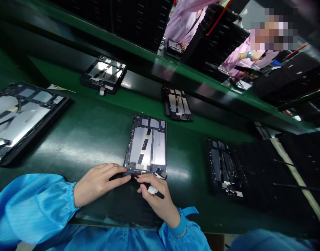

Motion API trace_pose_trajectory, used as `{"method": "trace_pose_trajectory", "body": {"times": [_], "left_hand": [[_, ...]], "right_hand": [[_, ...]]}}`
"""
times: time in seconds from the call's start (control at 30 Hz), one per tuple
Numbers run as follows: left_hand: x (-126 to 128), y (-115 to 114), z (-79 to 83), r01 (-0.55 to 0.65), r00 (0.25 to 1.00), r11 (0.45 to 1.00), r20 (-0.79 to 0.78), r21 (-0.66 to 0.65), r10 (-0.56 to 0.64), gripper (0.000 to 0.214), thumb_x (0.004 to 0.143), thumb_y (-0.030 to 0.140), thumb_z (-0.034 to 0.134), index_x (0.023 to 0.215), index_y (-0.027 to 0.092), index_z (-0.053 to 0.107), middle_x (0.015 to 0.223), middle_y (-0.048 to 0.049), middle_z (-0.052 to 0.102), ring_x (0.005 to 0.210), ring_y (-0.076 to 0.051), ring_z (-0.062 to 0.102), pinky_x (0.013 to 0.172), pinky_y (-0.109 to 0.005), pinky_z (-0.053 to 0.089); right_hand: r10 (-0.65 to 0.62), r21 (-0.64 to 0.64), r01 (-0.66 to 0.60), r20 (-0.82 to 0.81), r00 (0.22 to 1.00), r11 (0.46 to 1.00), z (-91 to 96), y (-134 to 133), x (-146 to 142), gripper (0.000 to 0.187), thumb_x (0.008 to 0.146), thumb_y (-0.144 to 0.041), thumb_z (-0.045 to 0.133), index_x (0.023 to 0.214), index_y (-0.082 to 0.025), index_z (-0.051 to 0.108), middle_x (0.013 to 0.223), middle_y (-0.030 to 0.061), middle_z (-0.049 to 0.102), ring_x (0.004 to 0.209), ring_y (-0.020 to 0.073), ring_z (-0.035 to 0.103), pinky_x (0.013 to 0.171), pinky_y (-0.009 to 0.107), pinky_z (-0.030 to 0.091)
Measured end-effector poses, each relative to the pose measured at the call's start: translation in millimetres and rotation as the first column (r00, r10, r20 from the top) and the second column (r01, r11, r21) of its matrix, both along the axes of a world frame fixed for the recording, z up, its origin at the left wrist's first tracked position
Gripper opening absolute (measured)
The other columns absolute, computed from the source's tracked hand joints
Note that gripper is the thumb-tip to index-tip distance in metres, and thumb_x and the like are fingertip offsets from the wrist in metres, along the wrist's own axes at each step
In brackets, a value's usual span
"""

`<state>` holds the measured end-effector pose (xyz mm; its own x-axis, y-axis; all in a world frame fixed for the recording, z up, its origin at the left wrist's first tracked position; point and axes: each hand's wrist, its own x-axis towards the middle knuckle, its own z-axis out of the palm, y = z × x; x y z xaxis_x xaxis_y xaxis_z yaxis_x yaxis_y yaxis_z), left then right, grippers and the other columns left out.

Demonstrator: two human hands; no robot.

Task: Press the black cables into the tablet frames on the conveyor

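An opened tablet [160, 148] lies in front of me, its silver inside and dark flat cables facing up. My left hand [98, 181] has its thumb and fingertips at the tablet's lower left corner, holding it. Slim black tweezers [151, 190] with a white patch are pinched in my right hand [157, 198], pointing at the tablet's lower edge. Their tip is too small to make out clearly. Beside my right fingers, at the lower right corner, sits a small dark module [162, 173]. A blue band circles my right wrist.
Other opened tablets lie on the green bench [94, 132]: a large near one [31, 111] at left, a stack [105, 75] behind, another [178, 104] further right, one [222, 167] beside black trays [267, 174]. Past a ledge, people in pink sleeves [183, 21] work among tray stacks.
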<state>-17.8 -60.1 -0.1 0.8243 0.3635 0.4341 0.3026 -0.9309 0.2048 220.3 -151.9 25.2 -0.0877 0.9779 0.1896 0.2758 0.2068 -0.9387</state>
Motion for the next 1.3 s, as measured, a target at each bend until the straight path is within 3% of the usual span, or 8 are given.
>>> {"method": "trace_pose_trajectory", "body": {"times": [0.17,0.33,0.43,0.67,0.83,1.07,1.17,1.3], "left_hand": [[-4,-2,3.4,0.000,1.000,1.000,-0.010,0.008,0.000,0.036,0.108,0.012,0.036,0.131,0.023,0.062,0.121,-0.0079,0.067,0.101,-0.021,0.062,0.087,-0.031,0.048],[-17,-24,8.5,0.117,0.993,0.985,-0.006,-0.127,-0.119,0.035,0.108,0.013,0.037,0.128,0.022,0.064,0.126,-0.0066,0.069,0.114,-0.022,0.058,0.091,-0.033,0.043],[-16,-38,7.8,0.143,0.988,0.974,-0.039,-0.174,-0.152,0.032,0.109,0.019,0.039,0.122,0.025,0.068,0.128,-0.0031,0.069,0.115,-0.022,0.059,0.092,-0.035,0.040],[-8,-40,4.9,0.124,0.989,0.976,-0.059,-0.180,-0.136,0.028,0.108,0.022,0.046,0.123,0.027,0.068,0.131,-0.0052,0.067,0.114,-0.021,0.058,0.091,-0.034,0.038],[-8,-39,4.2,0.113,0.991,0.978,-0.053,-0.177,-0.124,0.023,0.105,0.022,0.054,0.122,0.028,0.069,0.128,-0.0054,0.068,0.112,-0.021,0.059,0.089,-0.033,0.039],[-8,-41,5.7,0.110,0.992,0.977,-0.045,-0.185,-0.120,0.028,0.108,0.023,0.044,0.123,0.028,0.067,0.129,-0.0064,0.067,0.113,-0.023,0.058,0.089,-0.035,0.041],[-6,-34,11.5,0.106,0.994,0.977,-0.017,-0.185,-0.111,0.034,0.108,0.016,0.038,0.125,0.024,0.066,0.125,-0.0077,0.068,0.109,-0.022,0.059,0.086,-0.033,0.043],[-1,-15,16.4,0.062,0.998,0.996,0.016,-0.069,-0.061,0.033,0.109,0.012,0.035,0.124,0.019,0.064,0.116,-0.0074,0.069,0.100,-0.020,0.060,0.084,-0.031,0.044]], "right_hand": [[-0.012,-0.184,0.004,-0.041,0.999,0.983,-1.8,2,1,0.012,0.096,-0.025,0.061,0.102,-0.022,0.071,0.088,0.0041,0.074,0.069,0.0173,0.074,0.062,0.027,0.060],[-0.220,-0.438,0.079,-0.282,0.934,0.895,-9.6,-10,2,0.018,0.091,-0.038,0.068,0.096,-0.021,0.067,0.089,0.0060,0.075,0.060,0.0147,0.070,0.044,0.020,0.055],[-0.243,-0.515,0.051,-0.314,0.918,0.856,-12.7,-15,0,0.024,0.089,-0.044,0.069,0.093,-0.020,0.065,0.080,0.0038,0.071,0.056,0.0144,0.067,0.042,0.020,0.053],[-0.100,-0.396,0.125,0.083,0.991,0.909,-8.6,-8,-6,0.017,0.090,-0.036,0.066,0.087,-0.020,0.064,0.073,0.0018,0.066,0.060,0.0190,0.067,0.052,0.027,0.050],[-0.091,-0.294,0.141,0.175,0.980,0.946,-12.0,-8,-12,0.015,0.091,-0.034,0.065,0.083,-0.020,0.065,0.074,0.0023,0.066,0.062,0.0190,0.063,0.057,0.030,0.047],[-0.212,-0.393,0.136,-0.156,0.965,0.909,-10.6,-10,-2,0.027,0.093,-0.044,0.066,0.081,-0.021,0.060,0.074,0.0018,0.068,0.061,0.0177,0.070,0.055,0.027,0.056],[-0.259,-0.410,0.161,-0.194,0.946,0.898,5.1,8,13,0.034,0.090,-0.051,0.070,0.080,-0.021,0.058,0.076,0.0024,0.070,0.064,0.0173,0.072,0.057,0.026,0.059],[-0.131,-0.533,-0.005,-0.218,0.967,0.846,20.0,48,20,0.042,0.082,-0.057,0.074,0.082,-0.021,0.053,0.061,-0.0013,0.068,0.056,0.0180,0.073,0.049,0.022,0.056]]}}
